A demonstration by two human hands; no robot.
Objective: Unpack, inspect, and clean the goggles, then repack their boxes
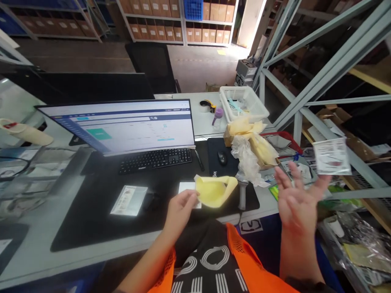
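My left hand [182, 204] is closed in a pinch at the left edge of a curled yellow sheet [214, 192]. Beneath that sheet, a white card or paper [185, 186] lies on the black desk mat [91, 215]. My right hand [297, 199] is raised on the right, palm up, with its fingers spread. A clear packet with printing [332, 156] appears just above one of its fingertips; whether they touch I cannot tell. Another clear packet with a printed card [128, 200] lies flat on the mat, left of my left hand.
A monitor [131, 126] and keyboard [155, 160] stand at the back left. Right of them are a mouse [222, 158], a handheld scanner [242, 194], crumpled yellow and clear wrapping [253, 142] and a white basket [244, 103]. Metal shelving [308, 101] borders the right side.
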